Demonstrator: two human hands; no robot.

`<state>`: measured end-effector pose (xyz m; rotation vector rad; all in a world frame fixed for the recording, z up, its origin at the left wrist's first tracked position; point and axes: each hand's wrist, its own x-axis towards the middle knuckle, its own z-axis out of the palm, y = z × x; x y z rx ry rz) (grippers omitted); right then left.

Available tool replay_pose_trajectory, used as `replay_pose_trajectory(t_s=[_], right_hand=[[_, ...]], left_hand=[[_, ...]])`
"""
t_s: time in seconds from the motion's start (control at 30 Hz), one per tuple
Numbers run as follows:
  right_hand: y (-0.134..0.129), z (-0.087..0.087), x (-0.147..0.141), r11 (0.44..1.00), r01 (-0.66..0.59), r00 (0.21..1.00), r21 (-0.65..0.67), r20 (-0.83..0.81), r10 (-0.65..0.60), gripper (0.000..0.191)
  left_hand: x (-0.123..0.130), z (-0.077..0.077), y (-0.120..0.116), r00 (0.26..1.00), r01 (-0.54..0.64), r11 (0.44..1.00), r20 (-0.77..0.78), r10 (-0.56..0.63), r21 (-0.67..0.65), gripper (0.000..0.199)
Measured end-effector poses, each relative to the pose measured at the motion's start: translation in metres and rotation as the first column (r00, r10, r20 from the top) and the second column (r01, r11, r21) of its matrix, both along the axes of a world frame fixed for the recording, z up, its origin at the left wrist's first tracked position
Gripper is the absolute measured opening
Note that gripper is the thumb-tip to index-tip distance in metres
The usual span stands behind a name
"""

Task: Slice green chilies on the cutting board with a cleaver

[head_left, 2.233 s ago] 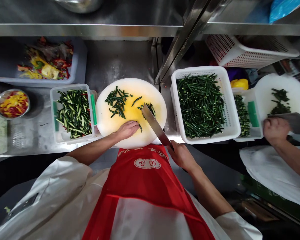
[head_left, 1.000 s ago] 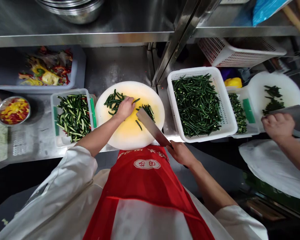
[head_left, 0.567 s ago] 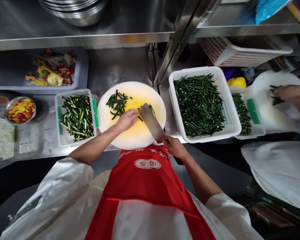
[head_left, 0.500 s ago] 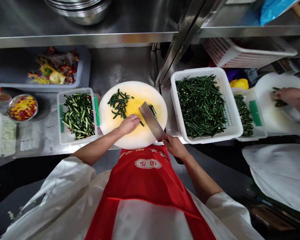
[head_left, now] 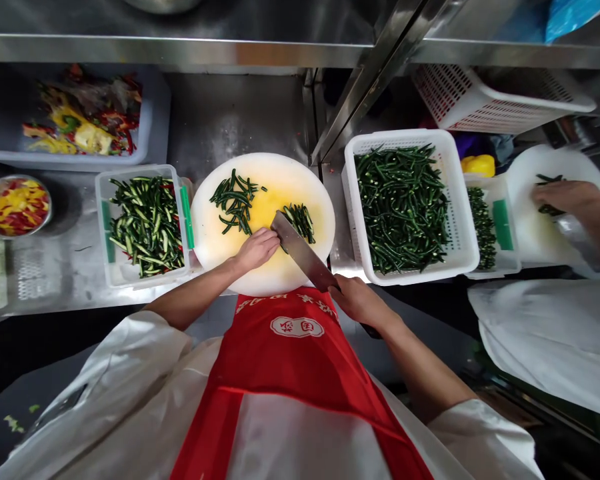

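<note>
My left hand is closed on a dark green pepper on the round white cutting board; most of the pepper is hidden by the fingers. My right hand grips the handle of a cleaver, whose blade tip is beside my left fingertips. Whole thin green peppers lie at the board's upper left. Cut pepper pieces lie just right of the blade. To the left stands a clear tub of cut green strips; to the right, a white basket of whole green peppers.
A grey-blue bin holds pepper scraps at the back left, near a metal bowl of red and yellow pieces. Steel posts rise behind the board. At right, another person's hand works over a second board.
The view has shifted slightly. The cleaver has moved a little left relative to the cut pieces, and more of those pieces show to its right. My left hand stays near the blade.
</note>
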<state>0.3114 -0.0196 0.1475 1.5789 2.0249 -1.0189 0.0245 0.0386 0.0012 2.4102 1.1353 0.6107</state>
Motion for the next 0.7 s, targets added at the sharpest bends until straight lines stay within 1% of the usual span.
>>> replay_pose_trajectory(t_s=[0.1,0.2,0.3,0.37,0.4,0.43,0.47,0.5,0.53,0.57,0.6,0.63,0.7], right_hand=[[0.002,-0.011,-0.005,1.000,-0.019,1.000,0.001,0.024,0.019,0.022],[0.008,-0.032,-0.020,0.999,-0.019,1.000,0.042,0.004,0.019,0.022],[0.015,-0.049,-0.033,0.997,0.019,0.998,0.077,-0.054,-0.015,0.022],[0.017,-0.051,-0.033,0.993,0.057,0.995,0.104,-0.087,-0.048,0.023],[0.016,-0.049,-0.030,0.990,0.074,0.994,0.122,-0.093,-0.062,0.024],[0.013,-0.046,-0.025,0.986,0.086,0.993,0.142,-0.093,-0.073,0.024],[0.010,-0.041,-0.019,0.984,0.090,0.993,0.156,-0.090,-0.077,0.024],[0.006,-0.036,-0.013,0.984,0.083,0.993,0.157,-0.091,-0.069,0.024],[0.002,-0.031,-0.008,0.987,0.067,0.994,0.148,-0.094,-0.053,0.024],[-0.002,-0.027,-0.003,0.990,0.043,0.994,0.131,-0.103,-0.030,0.024],[-0.006,-0.023,0.001,0.994,0.015,0.993,0.108,-0.115,-0.002,0.025],[-0.009,-0.021,0.004,0.996,-0.015,0.991,0.083,-0.128,0.026,0.026],[-0.014,-0.020,0.007,0.998,-0.050,0.987,0.047,-0.148,0.056,0.027]], left_hand=[[0.000,-0.002,0.000,1.000,0.000,1.000,0.013,0.000,-0.003,0.026],[0.002,0.000,-0.001,1.000,-0.008,1.000,0.013,0.008,0.003,0.026],[0.003,0.006,-0.001,1.000,0.008,1.000,0.007,-0.008,-0.003,0.027],[-0.001,0.014,0.007,1.000,0.014,1.000,0.010,-0.014,-0.001,0.028],[-0.006,0.019,0.015,1.000,-0.019,1.000,0.010,0.018,0.008,0.028],[-0.011,0.024,0.026,0.996,-0.090,0.996,0.004,0.090,0.019,0.029],[-0.018,0.030,0.039,0.981,-0.192,0.981,-0.014,0.193,0.029,0.029],[-0.024,0.036,0.054,0.949,-0.311,0.950,-0.047,0.312,0.035,0.028],[-0.030,0.041,0.070,0.898,-0.427,0.904,-0.104,0.428,0.033,0.028],[-0.035,0.045,0.086,0.841,-0.516,0.856,-0.182,0.510,0.017,0.027],[-0.039,0.049,0.102,0.787,-0.578,0.816,-0.271,0.554,-0.012,0.028],[-0.041,0.052,0.116,0.746,-0.615,0.786,-0.361,0.559,-0.054,0.030],[-0.039,0.057,0.136,0.693,-0.658,0.737,-0.508,0.512,-0.154,0.034]])
